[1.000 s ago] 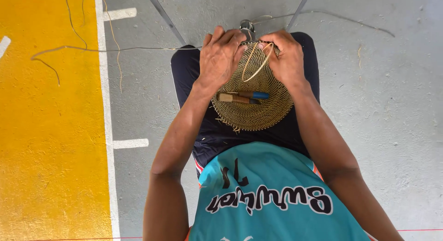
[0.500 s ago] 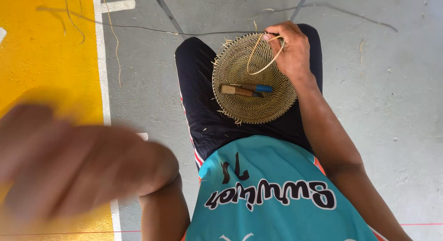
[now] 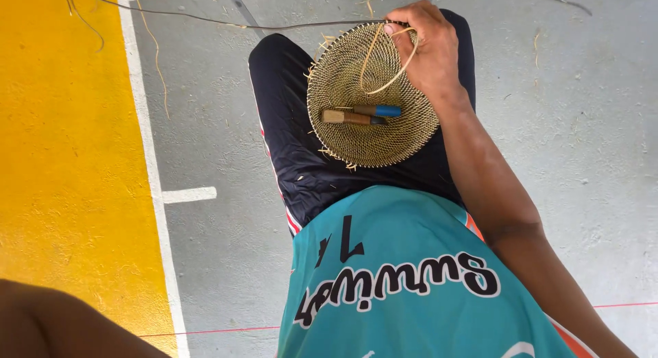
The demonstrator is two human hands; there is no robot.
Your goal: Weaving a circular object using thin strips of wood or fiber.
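Right hand [image 3: 430, 53]: closed on the far rim of the woven disc, fingers curled over the edge and pinching a pale fibre strand there.
Left hand: out of frame — only a blurred stretch of forearm [image 3: 62, 324] shows at the lower left corner; grip cannot be told.
Woven disc [image 3: 370, 97]: round, straw-coloured, finely coiled; lies flat on the person's lap, across dark shorts [image 3: 295, 125].
Fibre strand [image 3: 384, 63]: pale, looped in an open curve over the disc's upper half, one end under the right fingertips.
Tool [image 3: 360, 114]: short, stick-shaped, tan handle with a blue end — lies loose near the disc's centre.
Long thin strand [image 3: 205, 18]: runs across the floor towards the disc's far rim.
Floor [image 3: 596, 125]: grey concrete, with a white line [image 3: 147, 159] and yellow painted zone [image 3: 62, 138] on the left.
Shirt [image 3: 411, 276]: teal, lettered.
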